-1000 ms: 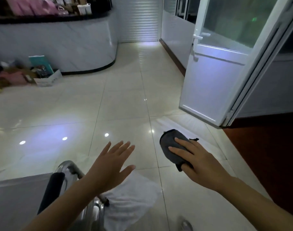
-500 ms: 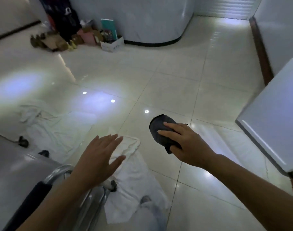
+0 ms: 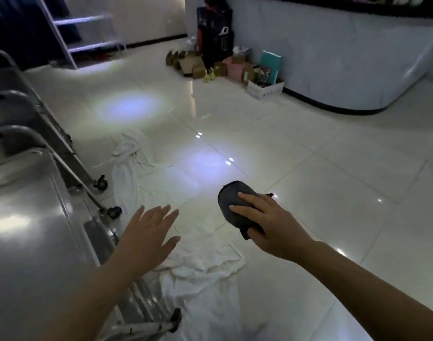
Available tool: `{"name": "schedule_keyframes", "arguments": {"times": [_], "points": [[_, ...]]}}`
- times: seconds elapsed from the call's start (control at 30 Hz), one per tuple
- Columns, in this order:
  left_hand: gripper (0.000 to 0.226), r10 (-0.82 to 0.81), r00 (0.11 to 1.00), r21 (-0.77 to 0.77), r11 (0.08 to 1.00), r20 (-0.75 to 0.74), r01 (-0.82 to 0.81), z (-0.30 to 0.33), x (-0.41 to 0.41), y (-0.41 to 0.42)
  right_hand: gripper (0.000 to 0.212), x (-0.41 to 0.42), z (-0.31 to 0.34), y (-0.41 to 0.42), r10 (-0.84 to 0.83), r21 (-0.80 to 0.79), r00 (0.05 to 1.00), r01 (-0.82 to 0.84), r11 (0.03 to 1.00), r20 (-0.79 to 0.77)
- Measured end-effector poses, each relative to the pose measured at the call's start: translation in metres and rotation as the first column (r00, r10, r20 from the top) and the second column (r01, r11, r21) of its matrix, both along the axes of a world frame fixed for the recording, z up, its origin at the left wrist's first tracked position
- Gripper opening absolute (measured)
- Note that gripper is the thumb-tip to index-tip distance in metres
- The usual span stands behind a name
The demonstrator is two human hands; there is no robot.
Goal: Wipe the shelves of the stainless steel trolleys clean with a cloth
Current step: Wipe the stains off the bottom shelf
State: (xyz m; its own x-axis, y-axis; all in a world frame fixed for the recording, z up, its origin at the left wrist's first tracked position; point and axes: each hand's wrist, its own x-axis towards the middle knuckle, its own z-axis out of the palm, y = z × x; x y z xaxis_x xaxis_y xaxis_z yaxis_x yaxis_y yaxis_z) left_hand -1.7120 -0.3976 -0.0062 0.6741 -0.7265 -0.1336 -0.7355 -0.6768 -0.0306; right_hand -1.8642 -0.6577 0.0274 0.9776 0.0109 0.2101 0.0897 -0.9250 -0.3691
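Grey cloth [image 3: 235,205] gripped in right hand [image 3: 272,225]; left hand [image 3: 149,232] spread, empty.

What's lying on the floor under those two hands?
A white sheet is spread over the tiles, running under the open left hand and beside the trolley. The right hand grips a dark cloth. The floor beneath the sheet is covered.
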Motion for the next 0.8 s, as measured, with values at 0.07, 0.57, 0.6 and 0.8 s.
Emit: {"name": "schedule_keyframes", "arguments": {"times": [0.07,0.57,0.6,0.8], "points": [[0.066,0.070,0.998,-0.013,0.997,0.000,-0.070,-0.001,0.021,-0.009,0.050,0.042,-0.002,-0.019,0.083,-0.002,0.996,-0.083,0.997,0.012],[0.068,0.693,0.708,0.082,0.720,-0.135,-0.689,-0.049,0.111,-0.045,0.051,0.352,-0.045,-0.084,0.635,0.076,0.768,-0.630,0.773,-0.084],[0.068,0.730,0.670,0.081,0.682,-0.138,-0.727,-0.051,0.111,-0.042,0.051,0.369,-0.050,-0.074,0.674,0.088,0.731,-0.668,0.739,-0.105],[0.065,0.834,0.526,-0.016,0.532,-0.166,-0.847,-0.062,0.132,-0.015,0.051,0.465,-0.073,0.007,0.847,0.113,0.509,-0.843,0.526,-0.150]]}}
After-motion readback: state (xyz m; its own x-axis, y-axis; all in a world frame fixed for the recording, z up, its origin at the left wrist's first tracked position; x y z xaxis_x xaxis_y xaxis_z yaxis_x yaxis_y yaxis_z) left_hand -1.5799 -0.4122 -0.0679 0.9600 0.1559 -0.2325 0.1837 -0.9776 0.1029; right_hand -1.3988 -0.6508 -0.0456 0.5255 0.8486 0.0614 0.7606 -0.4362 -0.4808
